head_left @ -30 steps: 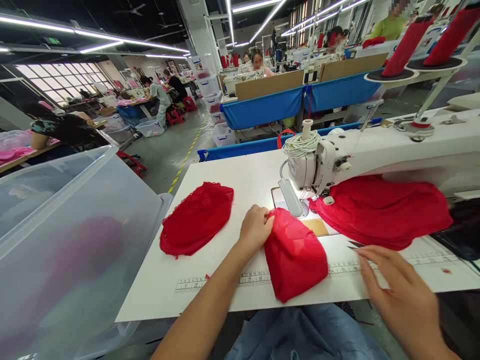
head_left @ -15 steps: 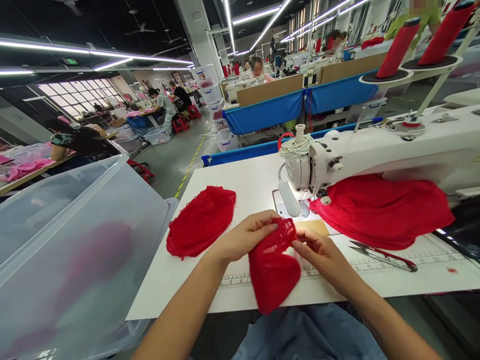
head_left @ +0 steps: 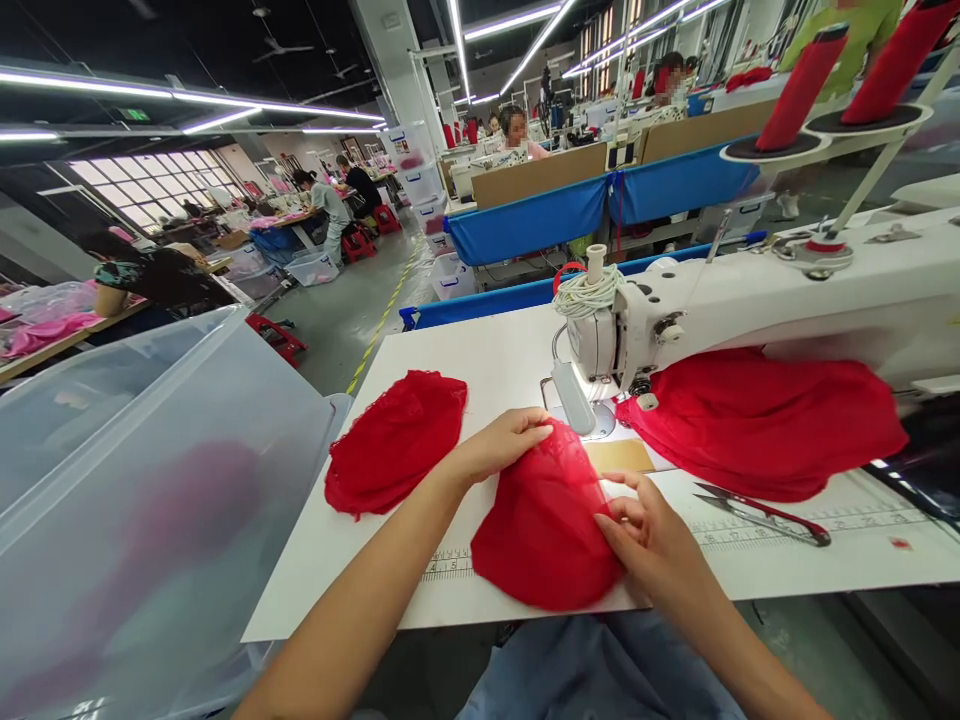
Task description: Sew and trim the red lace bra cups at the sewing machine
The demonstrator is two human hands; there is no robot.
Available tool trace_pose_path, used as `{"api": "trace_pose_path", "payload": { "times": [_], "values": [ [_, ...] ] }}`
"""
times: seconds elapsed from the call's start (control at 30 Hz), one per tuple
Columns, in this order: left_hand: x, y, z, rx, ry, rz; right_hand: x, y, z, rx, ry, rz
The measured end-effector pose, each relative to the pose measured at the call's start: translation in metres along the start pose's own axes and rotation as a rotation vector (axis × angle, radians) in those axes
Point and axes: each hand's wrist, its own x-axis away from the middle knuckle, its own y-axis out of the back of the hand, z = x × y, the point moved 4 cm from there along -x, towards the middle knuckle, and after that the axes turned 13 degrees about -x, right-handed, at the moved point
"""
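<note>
A red fabric piece (head_left: 547,530) with a sheer, lacy upper edge hangs spread over the front of the white sewing table (head_left: 502,345). My left hand (head_left: 514,440) pinches its top edge between thumb and fingers. At the fabric's right edge, the thumb and fingertips of my right hand (head_left: 649,530) hold the cloth, other fingers curled. Just beyond the hands is the head of a white sewing machine (head_left: 600,345). Another red piece (head_left: 397,440) lies flat on the left, and a larger red pile (head_left: 772,425) sits under the machine arm.
Thread snips (head_left: 772,515) with red handles lie on the right by a printed ruler (head_left: 450,566). A translucent plastic bin (head_left: 225,420) stands against the left side. Red thread cones (head_left: 802,90) rise at upper right. Several people work at tables farther back.
The red piece, bunched and folded before, is now opened out wide and flatter. My left hand has shifted slightly left and up; my right hand has moved slightly down along the edge.
</note>
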Motion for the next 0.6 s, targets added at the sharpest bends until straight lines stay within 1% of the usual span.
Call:
{"api": "trace_pose_path", "payload": {
  "times": [0.07,0.13,0.2,0.27,0.33,0.47,0.53,0.6],
  "values": [
    [-0.017,0.003,0.006,-0.130,-0.005,-0.100,-0.008,0.006,0.001,0.262,0.081,-0.067],
    [-0.028,0.004,0.011,-0.219,0.006,-0.178,-0.013,0.010,0.005,0.545,0.145,-0.099],
    [-0.033,0.004,0.011,-0.309,0.010,-0.261,-0.016,0.014,0.010,0.803,0.202,-0.144],
    [-0.032,0.003,0.007,-0.382,-0.016,-0.341,-0.019,0.021,0.015,1.003,0.271,-0.208],
    [-0.027,-0.002,0.001,-0.433,-0.087,-0.366,-0.024,0.027,0.019,1.106,0.354,-0.221],
    [-0.019,-0.020,-0.009,-0.487,-0.257,-0.254,-0.040,0.030,0.023,1.137,0.435,-0.076],
    [-0.017,-0.026,-0.009,-0.517,-0.290,-0.232,-0.048,0.026,0.025,1.148,0.444,-0.023],
    [-0.018,-0.029,-0.007,-0.558,-0.299,-0.237,-0.054,0.021,0.026,1.167,0.453,0.016]
  ]
}}
